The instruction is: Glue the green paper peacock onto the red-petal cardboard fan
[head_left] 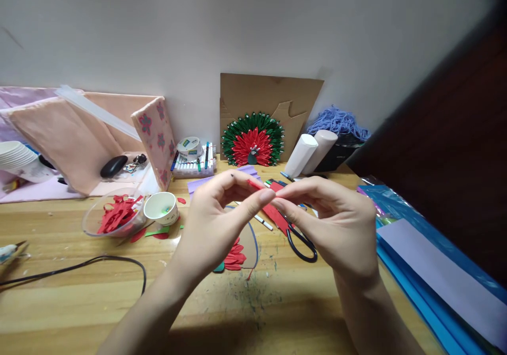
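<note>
My left hand [219, 217] and my right hand [336, 223] meet fingertip to fingertip above the table, both in a pinch. A small red strip [254, 184] shows between my left fingers and runs toward the right fingertips, which hide its far end. Whether it is paper or ribbon I cannot tell. Beneath my hands lies a rounded cardboard piece [249, 246] edged in blue, with red petals [235, 255] on it, partly covered by my left hand. Beside my right hand are black-handled scissors [303, 246] and a red sheet [277, 216].
A clear bowl [89, 220] of red strips and a paper cup [162, 209] stand left. A black cable [91, 261] crosses the table. At the back, a red and green feather-like fan [253, 138] leans against cardboard [257, 93]. Blue folders [412, 286] lie right.
</note>
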A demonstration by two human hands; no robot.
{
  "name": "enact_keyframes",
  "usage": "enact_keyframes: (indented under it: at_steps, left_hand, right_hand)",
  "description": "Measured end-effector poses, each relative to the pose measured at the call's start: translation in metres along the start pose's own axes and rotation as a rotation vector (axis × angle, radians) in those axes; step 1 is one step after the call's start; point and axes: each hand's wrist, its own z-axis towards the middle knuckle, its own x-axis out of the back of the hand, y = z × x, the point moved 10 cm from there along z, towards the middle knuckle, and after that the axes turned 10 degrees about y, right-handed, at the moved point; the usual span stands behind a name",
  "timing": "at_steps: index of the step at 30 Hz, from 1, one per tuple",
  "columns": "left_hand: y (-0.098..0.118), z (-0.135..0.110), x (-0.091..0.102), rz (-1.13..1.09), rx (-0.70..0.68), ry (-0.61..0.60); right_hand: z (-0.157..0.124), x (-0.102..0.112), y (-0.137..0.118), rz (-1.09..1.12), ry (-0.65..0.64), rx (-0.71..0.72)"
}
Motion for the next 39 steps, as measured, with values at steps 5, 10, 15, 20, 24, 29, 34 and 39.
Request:
enact_keyframes:
  at_steps: [5,10,15,20,24,29,34,39]
  left_hand:
    - [-0.005,0.000,-0.003,-0.066,0.066,-0.025]
    - [-0.004,0.001,-0.002,-0.064,0.035,-0.022]
    - [-0.001,0.001,-0.003,-0.038,0.002,-0.028]
    - [-0.001,0.002,0.002,0.014,-0.013,0.029]
    - [-0.003,0.002,0.005,0.037,-0.010,0.054]
    - [0.001,0.002,0.004,0.049,-0.050,0.026]
    - [0.001,0.001,-0.002,0.077,-0.016,-0.075]
    - [-0.004,0.001,-0.008,0.072,0.049,-0.161]
  right_hand:
    - [0.000,-0.002,0.000,0.025,-0.026,-0.023]
    - [0.000,-0.013,0.016,0.101,-0.149,-0.198]
    - [-0.001,-0.016,0.026,0.167,-0.178,-0.295]
    - [-0.001,-0.013,0.025,0.148,-0.128,-0.267]
    - [-0.002,-0.013,0.025,0.156,-0.113,-0.257]
    - [-0.001,-0.015,0.027,0.190,-0.149,-0.276]
    - [-0.002,-0.024,0.026,0.190,-0.285,-0.264]
    - [-0.002,-0.023,0.027,0.151,-0.317,-0.266]
